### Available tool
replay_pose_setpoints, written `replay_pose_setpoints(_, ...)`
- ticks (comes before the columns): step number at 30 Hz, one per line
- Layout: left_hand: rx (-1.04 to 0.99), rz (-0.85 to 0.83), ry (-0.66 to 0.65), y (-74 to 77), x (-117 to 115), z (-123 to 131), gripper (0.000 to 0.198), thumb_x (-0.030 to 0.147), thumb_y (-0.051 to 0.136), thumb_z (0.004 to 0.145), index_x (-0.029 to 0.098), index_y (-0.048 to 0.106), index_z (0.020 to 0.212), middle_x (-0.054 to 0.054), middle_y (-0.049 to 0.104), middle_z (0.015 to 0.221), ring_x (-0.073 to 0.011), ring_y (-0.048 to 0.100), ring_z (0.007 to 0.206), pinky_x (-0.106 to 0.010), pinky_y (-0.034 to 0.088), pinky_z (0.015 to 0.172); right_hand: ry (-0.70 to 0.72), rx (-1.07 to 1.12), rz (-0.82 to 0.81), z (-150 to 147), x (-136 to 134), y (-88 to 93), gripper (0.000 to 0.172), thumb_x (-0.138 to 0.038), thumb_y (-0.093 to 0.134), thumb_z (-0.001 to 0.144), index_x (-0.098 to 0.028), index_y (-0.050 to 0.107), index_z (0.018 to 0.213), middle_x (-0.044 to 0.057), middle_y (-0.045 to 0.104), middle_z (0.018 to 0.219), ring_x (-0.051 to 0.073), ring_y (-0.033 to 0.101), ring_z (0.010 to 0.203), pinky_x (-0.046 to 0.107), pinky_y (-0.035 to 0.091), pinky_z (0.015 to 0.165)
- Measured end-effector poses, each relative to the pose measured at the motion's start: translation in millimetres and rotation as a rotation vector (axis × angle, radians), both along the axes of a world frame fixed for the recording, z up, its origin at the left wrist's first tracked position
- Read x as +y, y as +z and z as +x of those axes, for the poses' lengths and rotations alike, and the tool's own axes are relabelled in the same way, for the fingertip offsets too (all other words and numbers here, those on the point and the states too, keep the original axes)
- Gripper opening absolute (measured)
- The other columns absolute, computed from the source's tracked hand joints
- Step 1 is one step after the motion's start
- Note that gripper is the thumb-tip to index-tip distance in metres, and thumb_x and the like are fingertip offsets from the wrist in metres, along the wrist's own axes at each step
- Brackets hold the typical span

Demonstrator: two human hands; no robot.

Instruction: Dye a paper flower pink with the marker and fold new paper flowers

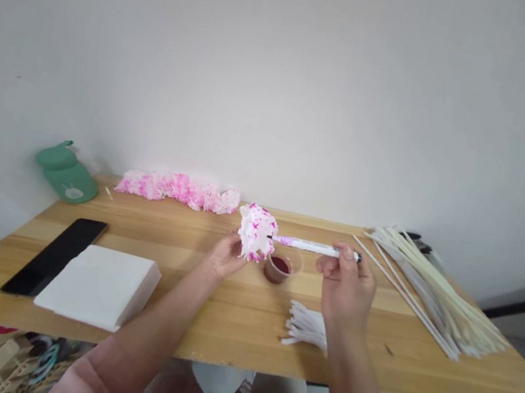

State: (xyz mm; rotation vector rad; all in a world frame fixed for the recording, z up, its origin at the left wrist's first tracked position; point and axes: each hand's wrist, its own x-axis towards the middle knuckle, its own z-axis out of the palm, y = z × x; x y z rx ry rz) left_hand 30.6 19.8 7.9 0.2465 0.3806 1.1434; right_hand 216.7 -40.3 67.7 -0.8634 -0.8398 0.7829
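My left hand (226,254) is closed round the underside of a white paper flower (257,232) speckled with magenta, holding it up over the table. In my right hand (347,283) is a white marker pen (314,248) with a black end, gripped near that end and lying level. Its purple-stained front part reaches the flower's right side, and the tip appears to touch the petals. Just below the pen stands a clear plastic cup (277,269) with dark red liquid in it. A bundle of short white stems (306,325) lies by my right wrist, partly hidden behind it.
Pink-and-white paper flowers (178,190) lie in a row along the wall. At the left are a green bottle-like container (67,172), a black phone (56,257) and a white paper stack (99,283). Long pale sticks (436,294) spread across the right side of the wooden table (232,324).
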Motion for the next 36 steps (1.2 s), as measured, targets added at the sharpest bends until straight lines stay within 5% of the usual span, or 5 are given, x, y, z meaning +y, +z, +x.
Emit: replay_pose_setpoints(36,0.009,0.06,0.034,2.3,0.9,2.7,0.038,0.005,0.044,0.086,0.013,0.061,0.119,-0.011,0.072,0.095,-0.02,0.068,0.081,-0.033,0.053,0.074,-0.153,-0.105,0.052,-3.5,-3.3,3.9,0.024,-0.039,0.073,0.075,-0.018,0.063,0.081,-0.004,0.054,0.059,0.008,0.047,0.051,0.024,0.038,0.051)
